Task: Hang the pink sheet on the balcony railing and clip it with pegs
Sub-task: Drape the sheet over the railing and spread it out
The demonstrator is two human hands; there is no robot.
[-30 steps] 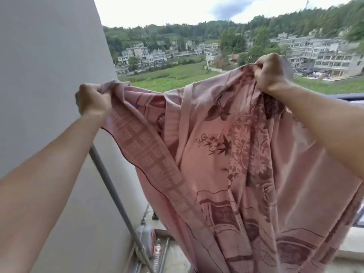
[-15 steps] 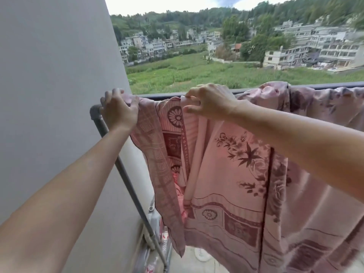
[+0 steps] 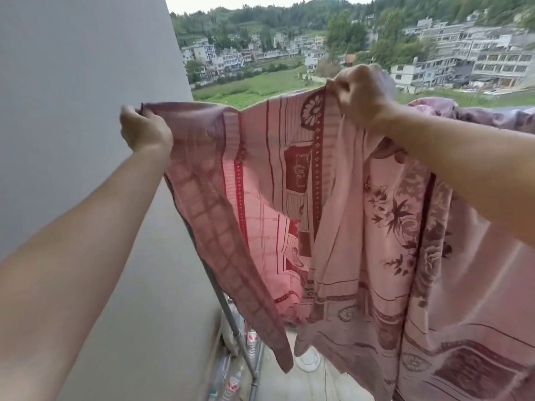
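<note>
Both hands hold the pink sheet (image 3: pixel 289 198) raised. Your left hand (image 3: pixel 143 131) pinches its top corner with curled fingers beside the grey wall (image 3: pixel 86 82). The cloth hangs between, and your right hand (image 3: pixel 362 95) clenches the upper edge, fingers curled.

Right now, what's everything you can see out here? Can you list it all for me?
pink sheet: one, pink with dark red flowers and patterns, held up in the middle, its right part draped further back
wall: one, grey, on the left
pole: one, grey metal, slanting down to the floor below the sheet
bottles: at least two, clear with red and white labels, on the floor by the pole
field: one, green, beyond the balcony
buildings: many, white and grey, across the field
trees: many, dark green, on the hillside
left hand: one, grips the sheet's top left edge
right hand: one, grips the sheet's top edge, raised higher
</note>
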